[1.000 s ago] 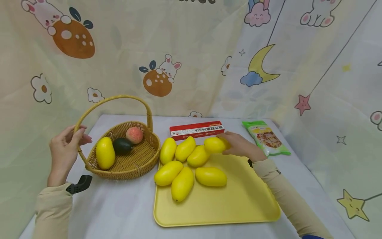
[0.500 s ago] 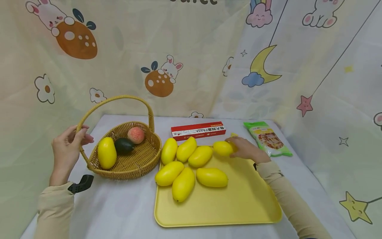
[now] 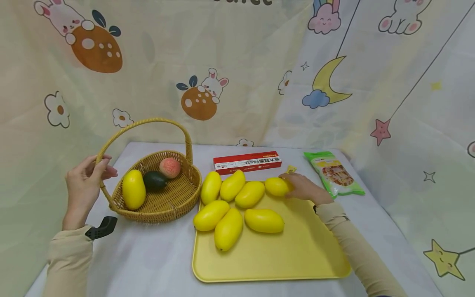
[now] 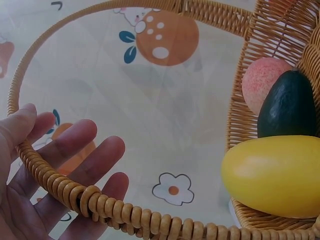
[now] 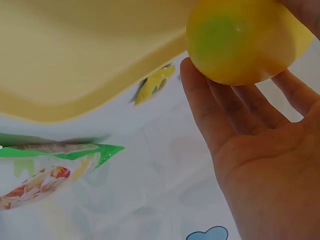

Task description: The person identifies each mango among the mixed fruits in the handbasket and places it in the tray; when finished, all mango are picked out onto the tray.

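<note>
My left hand (image 3: pixel 83 181) holds the handle (image 4: pixel 107 207) of a wicker basket (image 3: pixel 163 216) between thumb and index finger, its other fingers spread behind the handle. Inside the basket lie a yellow mango (image 4: pixel 272 175), a dark green avocado (image 4: pixel 290 107) and a pink peach (image 3: pixel 170 167). At the back of the yellow tray (image 3: pixel 289 260), my right hand (image 3: pixel 306 187) grips another mango (image 5: pixel 240 42), fingers on one side and thumb on the other. Several more mangoes lie left of it on the tray, among them one mango (image 3: pixel 264 220) lying sideways in front.
Behind the tray stands a red and white pasta box (image 3: pixel 247 162). A green-edged snack bag (image 3: pixel 335 173) lies at the back right, beyond my right hand. Between them is a small yellow item (image 3: pixel 291 169). A printed cloth (image 3: pixel 252 74) hangs behind the table.
My right hand has shifted the mango a little to the right and down, away from the neighbouring mango. The small yellow item behind the tray has come into view. My left hand stays on the handle.
</note>
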`<state>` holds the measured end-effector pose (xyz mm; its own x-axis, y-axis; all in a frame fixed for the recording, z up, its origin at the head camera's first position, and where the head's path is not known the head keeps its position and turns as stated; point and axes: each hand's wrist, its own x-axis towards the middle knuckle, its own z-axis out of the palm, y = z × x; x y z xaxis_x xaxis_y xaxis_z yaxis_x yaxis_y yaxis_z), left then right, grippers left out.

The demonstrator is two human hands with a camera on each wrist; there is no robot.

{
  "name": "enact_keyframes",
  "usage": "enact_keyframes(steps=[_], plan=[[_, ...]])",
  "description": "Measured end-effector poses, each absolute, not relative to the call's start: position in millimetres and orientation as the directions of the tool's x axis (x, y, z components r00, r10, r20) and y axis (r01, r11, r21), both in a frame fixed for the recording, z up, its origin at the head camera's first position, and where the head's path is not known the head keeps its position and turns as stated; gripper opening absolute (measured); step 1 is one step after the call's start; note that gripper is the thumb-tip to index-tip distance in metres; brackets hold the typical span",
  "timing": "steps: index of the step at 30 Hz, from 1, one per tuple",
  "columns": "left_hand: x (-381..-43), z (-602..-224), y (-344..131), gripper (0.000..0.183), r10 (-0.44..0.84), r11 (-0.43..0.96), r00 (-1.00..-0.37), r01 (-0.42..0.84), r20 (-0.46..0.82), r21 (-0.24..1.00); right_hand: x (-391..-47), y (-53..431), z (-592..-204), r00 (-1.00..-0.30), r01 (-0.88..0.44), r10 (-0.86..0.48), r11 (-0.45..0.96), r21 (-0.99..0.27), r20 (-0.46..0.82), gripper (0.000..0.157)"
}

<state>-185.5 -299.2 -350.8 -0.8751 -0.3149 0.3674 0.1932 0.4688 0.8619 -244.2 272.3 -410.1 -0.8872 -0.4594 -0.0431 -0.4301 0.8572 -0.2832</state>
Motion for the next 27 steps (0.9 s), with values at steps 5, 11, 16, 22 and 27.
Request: enact_keyframes(steps=[5, 11, 16, 22, 27], plan=[[-185, -351, -299, 0.028, -0.31, 0.475, -0.874, 0.199, 0.375, 0.857, -243, 271, -413, -0.893, -0.402, -0.441, 0.872, -0.279, -0.091, 0.063], [-186, -352, -299, 0.021, -0.308, 0.496, -0.864, 0.21, 0.398, 0.842, -243, 269, -413, -0.884, -0.43, -0.462, 0.863, -0.266, -0.069, 0.066], [-186, -352, -300, 0.022, -0.304, 0.5, -0.863, 0.218, 0.405, 0.838, -247, 268, -410, -0.875, -0.453, -0.48, 0.858, -0.244, -0.062, 0.066], [-186, -352, -300, 0.02, -0.295, 0.496, -0.866, 0.221, 0.403, 0.84, -248, 259, -400, -0.859, -0.486, -0.509, 0.843, -0.23, -0.05, 0.059], [-185, -352, -300, 0.02, -0.297, 0.491, -0.866, 0.223, 0.402, 0.842, -248, 240, -388, -0.857, -0.485, -0.511, 0.843, -0.231, -0.065, 0.055]])
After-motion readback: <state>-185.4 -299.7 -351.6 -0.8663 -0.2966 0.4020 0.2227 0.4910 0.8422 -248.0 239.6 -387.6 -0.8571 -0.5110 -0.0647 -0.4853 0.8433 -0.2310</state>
